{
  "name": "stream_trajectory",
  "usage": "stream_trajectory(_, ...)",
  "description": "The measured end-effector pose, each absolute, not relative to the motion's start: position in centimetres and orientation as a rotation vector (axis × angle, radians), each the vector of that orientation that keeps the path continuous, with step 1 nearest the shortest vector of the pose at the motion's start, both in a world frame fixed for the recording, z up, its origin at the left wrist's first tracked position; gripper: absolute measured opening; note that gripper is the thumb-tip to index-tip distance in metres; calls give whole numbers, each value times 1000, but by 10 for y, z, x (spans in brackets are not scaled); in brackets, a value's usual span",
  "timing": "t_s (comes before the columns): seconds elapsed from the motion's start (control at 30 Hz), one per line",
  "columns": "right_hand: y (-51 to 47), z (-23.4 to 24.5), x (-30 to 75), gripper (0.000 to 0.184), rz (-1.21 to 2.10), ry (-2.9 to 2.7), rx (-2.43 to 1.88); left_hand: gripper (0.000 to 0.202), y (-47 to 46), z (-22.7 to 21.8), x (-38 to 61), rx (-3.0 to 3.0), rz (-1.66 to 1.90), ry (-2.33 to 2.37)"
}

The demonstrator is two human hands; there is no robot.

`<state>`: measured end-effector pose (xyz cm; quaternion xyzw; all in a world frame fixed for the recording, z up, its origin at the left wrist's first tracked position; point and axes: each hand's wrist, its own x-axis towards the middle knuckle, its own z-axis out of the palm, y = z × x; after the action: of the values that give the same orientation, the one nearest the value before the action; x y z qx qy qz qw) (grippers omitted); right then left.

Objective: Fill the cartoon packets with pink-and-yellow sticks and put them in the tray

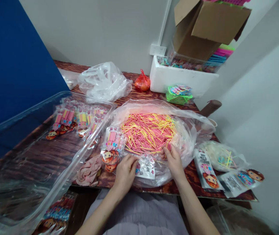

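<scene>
A big clear plastic bag lies open in front of me, full of thin pink and yellow candy sticks (149, 132). With closed fingers, my left hand (126, 170) grips the edge of a small candy pouch (146, 167) that has a silvery back. My right hand (172, 160) pinches a short bunch of pink candy sticks (168, 146) at the near right of the pile. Left of my left hand is a stack of filled candy pouches (111, 147) with cartoon heads printed at the bottom.
A clear plastic bin (80, 156) with filled pouches stands at the left. A crumpled cloth (89, 171) lies beside it. Flat pouches (206, 173) are at the right. Behind are a green basket (180, 98), a red bag (142, 82) and a white foam box (183, 76).
</scene>
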<state>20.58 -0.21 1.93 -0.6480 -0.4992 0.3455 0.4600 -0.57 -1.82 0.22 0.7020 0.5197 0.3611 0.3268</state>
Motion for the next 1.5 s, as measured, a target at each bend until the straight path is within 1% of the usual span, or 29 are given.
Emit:
stream_trajectory(0.1,25,20,218,17,707,-1476,-1845,23,-18,0,-4,1868,937,1382)
stream_trajectory(0.27,54,17,214,9,493,-1676,-1992,24,-17,-1,-4,1895,931,1398)
stream_trajectory(0.33,58,14,208,10,431,-1743,-2033,25,-17,-1,-5,1906,933,1396)
stream_trajectory(0.5,62,7,199,13,381,-1889,-2085,24,-16,-2,-5,1923,915,1405)
stream_trajectory(0.6,71,6,200,11,407,-1905,-2121,23,-16,-2,-5,1924,920,1402)
stream_trajectory(0.7,83,7,205,6,476,-1886,-2120,22,-17,-2,-5,1921,930,1404)
stream_trajectory(0.87,92,8,212,19,615,-1772,-2024,23,-17,-3,-5,1925,920,1405)
stream_trajectory(1.03,91,12,220,28,784,-1531,-1854,22,-18,-4,-5,1915,926,1397)
stream_trajectory(1.13,85,20,228,27,956,-1356,-1705,23,-19,-3,-5,1894,936,1396)
stream_trajectory(1.3,62,30,233,35,1284,-1104,-1456,23,-20,2,-5,1851,948,1371)
stream_trajectory(1.5,35,36,220,28,1534,-837,-1205,22,-23,14,-5,1752,989,1306)
